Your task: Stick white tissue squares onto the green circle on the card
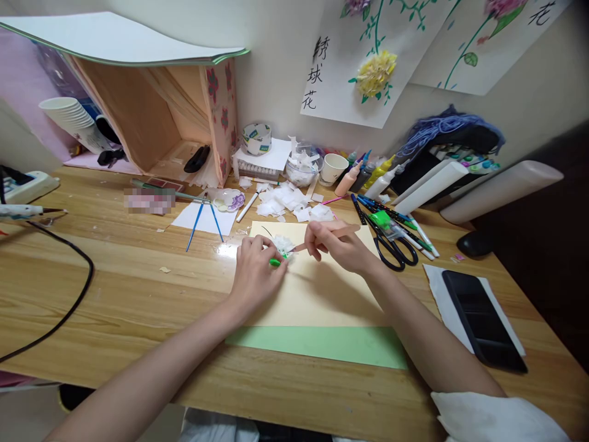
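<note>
A white ruffled paper flower (pixel 282 244) with green at its base lies on a cream sheet of paper (pixel 317 298). My left hand (pixel 257 267) is closed at its near left side, fingers bent and thumb at the green part. My right hand (pixel 338 244) grips a slim pinkish-brown pointed tool (pixel 301 247) like a pencil or thin brush. Its dark tip meets the right side of the flower. Fingers partly hide both the tool and the flower. Beneath the cream sheet, a green sheet (pixel 322 347) shows along the near edge.
White paper scraps (pixel 283 199) are strewn behind the sheet. Black-handled scissors (pixel 396 252) and several pens lie to the right, near a black tray (pixel 483 319). Paint bottles (pixel 350 178) and a paper cup (pixel 334 169) stand behind. Two blue brushes (pixel 194 227) rest at left.
</note>
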`<action>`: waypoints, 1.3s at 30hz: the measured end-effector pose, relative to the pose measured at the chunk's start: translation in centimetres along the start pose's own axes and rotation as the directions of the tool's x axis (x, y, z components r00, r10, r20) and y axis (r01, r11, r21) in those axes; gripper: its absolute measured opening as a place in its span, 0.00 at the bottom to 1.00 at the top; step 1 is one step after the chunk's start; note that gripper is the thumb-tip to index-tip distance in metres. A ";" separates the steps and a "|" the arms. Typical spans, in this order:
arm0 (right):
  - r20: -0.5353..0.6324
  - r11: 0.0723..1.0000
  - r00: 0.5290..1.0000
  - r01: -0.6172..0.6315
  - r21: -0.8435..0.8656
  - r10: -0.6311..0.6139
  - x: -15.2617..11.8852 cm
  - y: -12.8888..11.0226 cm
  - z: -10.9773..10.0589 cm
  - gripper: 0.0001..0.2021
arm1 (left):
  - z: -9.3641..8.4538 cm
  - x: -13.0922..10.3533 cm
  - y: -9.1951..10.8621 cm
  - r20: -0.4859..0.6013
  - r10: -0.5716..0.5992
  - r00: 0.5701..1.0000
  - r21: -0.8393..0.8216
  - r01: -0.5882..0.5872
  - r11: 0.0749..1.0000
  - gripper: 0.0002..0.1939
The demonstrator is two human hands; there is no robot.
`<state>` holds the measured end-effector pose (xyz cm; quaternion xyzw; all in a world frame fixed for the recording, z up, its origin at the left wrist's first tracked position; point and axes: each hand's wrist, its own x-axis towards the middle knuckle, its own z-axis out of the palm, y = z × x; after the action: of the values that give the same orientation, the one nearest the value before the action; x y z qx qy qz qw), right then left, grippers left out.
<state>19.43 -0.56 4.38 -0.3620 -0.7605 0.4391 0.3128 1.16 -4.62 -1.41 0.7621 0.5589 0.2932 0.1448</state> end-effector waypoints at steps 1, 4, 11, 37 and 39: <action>0.038 0.999 0.999 0.005 -0.035 -0.004 -0.1 -0.1 0.0 0.25 | 0.1 0.0 0.0 -0.011 -0.006 1.000 0.018 0.006 1.000 0.07; 0.098 0.985 0.995 0.023 -0.174 -0.006 -0.2 0.0 0.5 0.25 | 0.2 0.2 -0.2 -0.027 -0.029 0.999 0.048 0.030 0.998 0.06; 0.136 0.937 0.991 0.042 -0.346 0.005 0.2 0.9 1.5 0.21 | 0.3 0.5 -0.3 -0.043 -0.024 0.999 0.053 0.026 0.998 0.05; -0.027 0.864 0.864 -0.502 0.039 0.503 5.5 3.3 1.8 0.24 | 0.7 1.3 -1.6 -0.044 -0.236 0.971 0.003 0.236 0.972 0.06; -0.003 0.859 0.860 -0.510 0.030 0.511 5.6 3.0 1.7 0.24 | 0.7 1.3 -1.6 -0.042 -0.232 0.972 0.005 0.233 0.973 0.06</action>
<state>15.87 4.43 1.84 -0.5483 -0.6296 0.5150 0.1946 0.65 -2.80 -2.45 0.6860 0.6486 0.2869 0.1628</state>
